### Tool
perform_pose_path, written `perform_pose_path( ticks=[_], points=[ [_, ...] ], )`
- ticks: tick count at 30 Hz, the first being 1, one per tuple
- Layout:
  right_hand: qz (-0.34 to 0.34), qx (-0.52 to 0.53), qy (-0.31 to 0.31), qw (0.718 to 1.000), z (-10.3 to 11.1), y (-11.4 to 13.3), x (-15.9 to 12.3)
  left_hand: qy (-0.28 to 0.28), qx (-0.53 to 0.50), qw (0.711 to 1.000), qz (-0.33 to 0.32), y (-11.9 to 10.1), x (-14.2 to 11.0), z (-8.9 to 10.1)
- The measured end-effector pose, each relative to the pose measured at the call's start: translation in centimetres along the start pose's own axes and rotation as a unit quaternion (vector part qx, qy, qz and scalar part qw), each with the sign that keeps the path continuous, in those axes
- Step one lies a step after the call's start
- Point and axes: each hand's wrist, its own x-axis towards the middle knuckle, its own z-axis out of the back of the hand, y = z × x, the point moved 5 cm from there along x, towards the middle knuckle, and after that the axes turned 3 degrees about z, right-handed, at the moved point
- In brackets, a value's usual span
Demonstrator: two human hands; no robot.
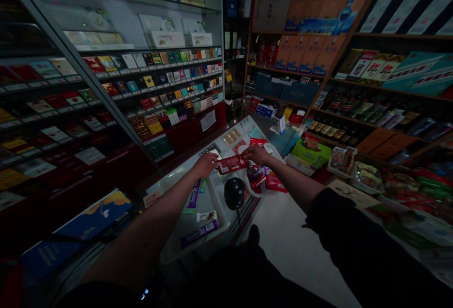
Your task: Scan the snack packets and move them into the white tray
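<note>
A red snack packet (231, 164) with white print is stretched between my two hands above the glass counter. My left hand (206, 164) pinches its left end, and my right hand (257, 155) grips the right end. Right below the packet stands a black barcode scanner (234, 193), its cable running toward me. Under my right forearm lies a white plastic bag (255, 192) with red and purple snack packets (274, 182) in it. To the left, a white tray (221, 218) holds purple-wrapped bars (199, 234) and a small white-and-brown bar (206, 216).
Cigarette shelves (155, 69) stand at the left behind glass. Wooden shelves (327, 80) with boxes and bottles fill the right side. A blue box (76, 235) lies at lower left, and snack containers (368, 176) are at the right. Pale floor (283, 232) shows beside the counter.
</note>
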Motion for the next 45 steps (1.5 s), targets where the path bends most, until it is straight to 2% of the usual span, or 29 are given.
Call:
perform_pose_path(
  ticks=[9,18,27,37,45],
  points=[
    [-0.032,0.008,0.014,0.999,-0.8,-1.6,-0.9,0.003,0.013,1.0,0.001,0.7,0.5,-2.6],
    [-0.043,-0.008,0.012,0.999,-0.7,-1.9,-1.8,0.011,0.015,1.0,-0.013,1.1,0.7,-4.0],
    [-0.034,0.0,0.013,0.999,-0.9,-3.1,-1.5,0.009,0.011,1.0,-0.027,1.9,1.6,-5.2],
    [-0.03,0.02,-0.006,0.999,-0.6,-4.8,-1.5,-0.015,0.01,0.999,-0.034,0.9,2.2,-5.1],
    [-0.054,-0.007,-0.039,0.998,1.6,-6.6,-2.0,-0.032,0.008,0.999,-0.025,-1.9,3.9,-5.3]
  ],
)
